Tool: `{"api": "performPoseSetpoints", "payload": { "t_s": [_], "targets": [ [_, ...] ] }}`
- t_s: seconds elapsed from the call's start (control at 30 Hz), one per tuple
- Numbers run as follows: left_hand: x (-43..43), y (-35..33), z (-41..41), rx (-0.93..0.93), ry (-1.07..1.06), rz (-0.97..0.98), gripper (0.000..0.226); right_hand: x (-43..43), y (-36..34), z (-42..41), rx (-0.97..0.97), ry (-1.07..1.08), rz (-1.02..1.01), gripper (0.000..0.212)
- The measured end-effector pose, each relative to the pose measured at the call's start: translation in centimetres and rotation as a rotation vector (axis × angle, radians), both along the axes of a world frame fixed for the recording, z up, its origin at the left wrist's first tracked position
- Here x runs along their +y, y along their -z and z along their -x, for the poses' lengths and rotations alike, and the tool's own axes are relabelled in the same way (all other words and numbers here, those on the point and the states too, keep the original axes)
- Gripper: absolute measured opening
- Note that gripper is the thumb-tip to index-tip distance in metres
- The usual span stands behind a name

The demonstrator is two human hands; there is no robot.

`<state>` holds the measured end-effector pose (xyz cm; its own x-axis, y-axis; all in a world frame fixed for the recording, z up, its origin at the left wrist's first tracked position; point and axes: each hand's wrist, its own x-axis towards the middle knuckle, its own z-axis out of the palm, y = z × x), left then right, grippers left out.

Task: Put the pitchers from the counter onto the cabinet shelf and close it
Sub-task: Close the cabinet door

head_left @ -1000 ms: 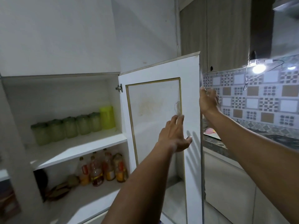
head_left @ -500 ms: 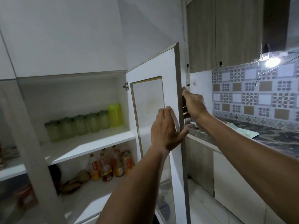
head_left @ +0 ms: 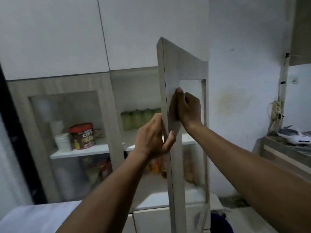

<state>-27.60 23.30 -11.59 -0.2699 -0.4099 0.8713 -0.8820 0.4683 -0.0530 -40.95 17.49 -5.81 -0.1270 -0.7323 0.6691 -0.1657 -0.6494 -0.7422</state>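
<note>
The cabinet door [head_left: 173, 125] is seen part-open, its free edge turned toward the camera. That edge is gripped by the left hand [head_left: 152, 138], thumb on the outer face and fingers curled behind. The right hand [head_left: 186, 108] is laid flat against the outer face, fingers together. A row of green pitchers [head_left: 139, 118] is seen on the cabinet shelf [head_left: 143, 145] behind the door. On the brown tub [head_left: 82, 136] behind the left glass door, the print is too blurred to be read

Both forearms were bare, no sleeves, watch or rings showing on the left hand [head_left: 152, 137] or right hand [head_left: 187, 109].
</note>
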Motion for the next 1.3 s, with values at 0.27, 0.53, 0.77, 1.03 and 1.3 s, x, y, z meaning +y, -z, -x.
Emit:
{"api": "performPoseSetpoints", "payload": {
  "t_s": [0.27,0.53,0.77,1.03,1.3],
  "targets": [
    [-4.0,-0.1,-13.0,0.27,-0.385,-0.186,0.033,-7.0,0.6,-13.0,0.269,-0.004,0.145,0.034],
    [-12.1,1.7,-19.7,0.245,-0.626,-0.143,0.073,-14.7,2.6,-19.3,0.6,0.359,0.529,0.046],
    [-19.8,3.3,-24.7,-0.073,-0.65,0.063,0.068,-22.8,4.6,-22.8,0.765,0.341,0.622,0.07],
    [-29.6,3.1,-30.9,-0.131,-0.71,0.013,0.072,-32.2,5.6,-28.1,0.783,0.434,0.668,0.071],
    [-35.9,3.1,-32.6,-0.123,-0.705,-0.011,0.077,-37.9,6.0,-30.7,0.837,0.578,0.655,0.071]
  ]
}}
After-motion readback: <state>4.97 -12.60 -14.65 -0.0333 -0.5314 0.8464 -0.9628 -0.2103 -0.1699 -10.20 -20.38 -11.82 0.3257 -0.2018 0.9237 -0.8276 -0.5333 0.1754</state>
